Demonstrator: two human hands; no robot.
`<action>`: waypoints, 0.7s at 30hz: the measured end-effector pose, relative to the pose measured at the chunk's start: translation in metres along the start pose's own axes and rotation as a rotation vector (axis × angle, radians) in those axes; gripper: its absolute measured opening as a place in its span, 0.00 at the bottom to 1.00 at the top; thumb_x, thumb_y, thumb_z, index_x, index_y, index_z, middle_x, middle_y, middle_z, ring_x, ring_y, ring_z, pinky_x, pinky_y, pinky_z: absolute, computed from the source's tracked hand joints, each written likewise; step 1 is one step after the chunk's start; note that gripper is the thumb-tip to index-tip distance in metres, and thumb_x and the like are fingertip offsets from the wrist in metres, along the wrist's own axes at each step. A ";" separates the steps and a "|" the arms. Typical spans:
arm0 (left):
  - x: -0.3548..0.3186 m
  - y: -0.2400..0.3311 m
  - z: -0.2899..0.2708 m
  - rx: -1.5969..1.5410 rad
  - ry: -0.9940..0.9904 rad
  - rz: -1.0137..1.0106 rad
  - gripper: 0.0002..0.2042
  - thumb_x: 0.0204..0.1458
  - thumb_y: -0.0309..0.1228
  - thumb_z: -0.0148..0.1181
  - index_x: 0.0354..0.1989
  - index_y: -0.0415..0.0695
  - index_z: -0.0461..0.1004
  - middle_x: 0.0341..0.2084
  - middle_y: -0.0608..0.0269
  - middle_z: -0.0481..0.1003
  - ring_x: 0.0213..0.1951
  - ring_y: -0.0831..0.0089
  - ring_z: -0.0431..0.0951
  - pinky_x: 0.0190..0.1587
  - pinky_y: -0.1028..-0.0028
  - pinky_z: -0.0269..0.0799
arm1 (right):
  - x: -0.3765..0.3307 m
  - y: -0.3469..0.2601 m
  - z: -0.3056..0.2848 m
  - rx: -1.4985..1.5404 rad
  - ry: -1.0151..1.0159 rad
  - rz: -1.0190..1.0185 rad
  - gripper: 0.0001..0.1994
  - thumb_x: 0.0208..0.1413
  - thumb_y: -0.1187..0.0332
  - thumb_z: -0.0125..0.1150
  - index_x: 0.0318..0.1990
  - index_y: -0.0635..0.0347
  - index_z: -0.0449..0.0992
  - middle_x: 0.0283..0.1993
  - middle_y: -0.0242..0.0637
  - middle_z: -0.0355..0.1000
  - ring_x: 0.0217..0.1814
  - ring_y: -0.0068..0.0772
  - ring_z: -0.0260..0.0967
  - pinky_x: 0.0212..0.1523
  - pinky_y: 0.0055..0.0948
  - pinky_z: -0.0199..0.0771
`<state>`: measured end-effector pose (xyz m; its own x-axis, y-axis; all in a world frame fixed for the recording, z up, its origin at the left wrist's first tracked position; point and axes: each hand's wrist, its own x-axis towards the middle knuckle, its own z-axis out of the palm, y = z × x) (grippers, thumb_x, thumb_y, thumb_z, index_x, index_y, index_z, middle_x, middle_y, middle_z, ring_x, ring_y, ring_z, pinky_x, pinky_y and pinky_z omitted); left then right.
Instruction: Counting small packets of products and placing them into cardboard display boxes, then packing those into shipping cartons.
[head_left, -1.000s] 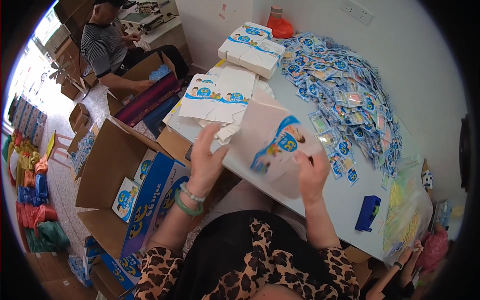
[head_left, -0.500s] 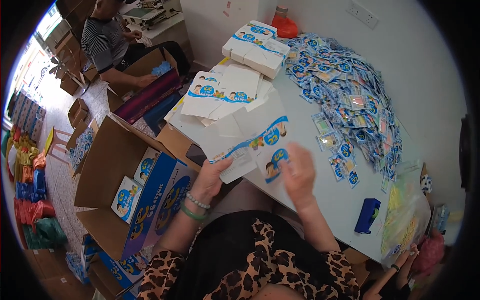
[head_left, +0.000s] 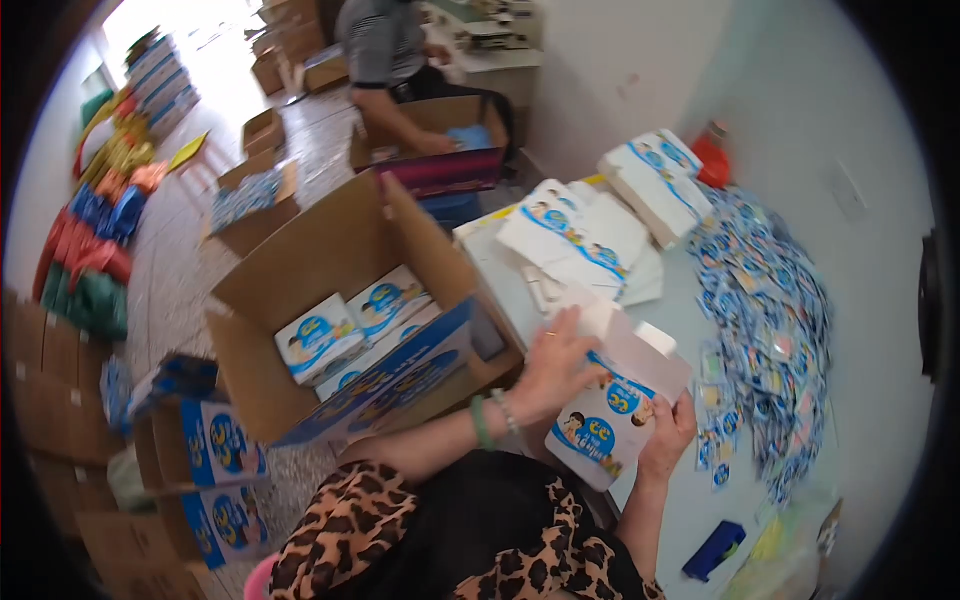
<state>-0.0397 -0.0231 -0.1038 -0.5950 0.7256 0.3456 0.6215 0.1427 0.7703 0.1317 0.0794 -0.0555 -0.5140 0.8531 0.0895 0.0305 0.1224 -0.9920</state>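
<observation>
A small white and blue printed carton (head_left: 600, 425) is tilted in front of me over the table's near edge, its pale flaps standing up at the far end. My right hand (head_left: 668, 436) grips its right side, thumb on the printed face. At the upper left edge, by the flaps, my left hand (head_left: 552, 368) holds the carton with its fingers bent over the side. Just beyond lies a pile of flat cartons (head_left: 570, 240), and behind it a stack of flat cartons (head_left: 655, 190). How far the carton is opened out inside is hidden.
Left of me stands an open cardboard box (head_left: 300, 250) with several filled cartons (head_left: 320, 335). Many small sachets (head_left: 770, 330) heap along the wall side of the table. A blue tape dispenser (head_left: 714, 550) lies near right. A co-worker (head_left: 385, 60) sits at the back beside another box (head_left: 430, 170).
My view has swung left, bringing the open box nearer the middle. The carton, flat before, now has its flaps raised. My left hand has shifted to its flap end, my right to its side.
</observation>
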 end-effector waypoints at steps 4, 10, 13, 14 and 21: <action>0.016 -0.014 0.028 -0.394 -0.077 -0.188 0.22 0.37 0.41 0.70 0.41 0.45 0.77 0.64 0.32 0.49 0.66 0.41 0.50 0.64 0.58 0.51 | -0.009 -0.002 0.003 0.012 -0.009 -0.041 0.14 0.54 0.78 0.50 0.49 0.71 0.70 0.43 0.36 0.72 0.43 0.24 0.68 0.48 0.24 0.66; 0.018 -0.021 0.027 -0.303 -0.259 -0.165 0.16 0.31 0.37 0.72 0.27 0.40 0.79 0.66 0.37 0.47 0.67 0.39 0.44 0.64 0.59 0.53 | -0.003 0.007 -0.027 0.083 -0.159 0.034 0.12 0.54 0.76 0.53 0.46 0.69 0.71 0.42 0.35 0.72 0.42 0.23 0.67 0.47 0.24 0.66; 0.013 -0.009 0.015 -0.419 -0.140 -0.120 0.11 0.30 0.31 0.72 0.21 0.40 0.78 0.67 0.38 0.44 0.69 0.41 0.39 0.65 0.58 0.52 | -0.005 0.001 -0.043 -0.025 -0.294 0.075 0.10 0.53 0.73 0.57 0.42 0.67 0.74 0.39 0.33 0.73 0.40 0.20 0.66 0.43 0.22 0.65; 0.013 -0.003 0.009 -0.508 -0.125 -0.068 0.09 0.30 0.29 0.72 0.21 0.40 0.78 0.68 0.39 0.43 0.69 0.41 0.37 0.66 0.59 0.50 | -0.002 0.003 -0.051 -0.162 -0.339 0.074 0.09 0.53 0.72 0.58 0.40 0.67 0.74 0.37 0.32 0.73 0.39 0.20 0.66 0.42 0.22 0.65; 0.019 0.024 0.005 -0.781 -0.116 0.259 0.10 0.40 0.21 0.61 0.16 0.38 0.64 0.40 0.56 0.70 0.25 0.68 0.70 0.49 0.72 0.67 | 0.008 0.024 -0.058 -0.502 -0.327 0.166 0.10 0.55 0.70 0.59 0.39 0.69 0.75 0.36 0.33 0.73 0.39 0.25 0.66 0.43 0.24 0.65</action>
<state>-0.0337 -0.0029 -0.0815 -0.3984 0.7422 0.5389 0.1732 -0.5161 0.8388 0.1781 0.1182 -0.0739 -0.7015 0.6912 -0.1737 0.4914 0.2925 -0.8203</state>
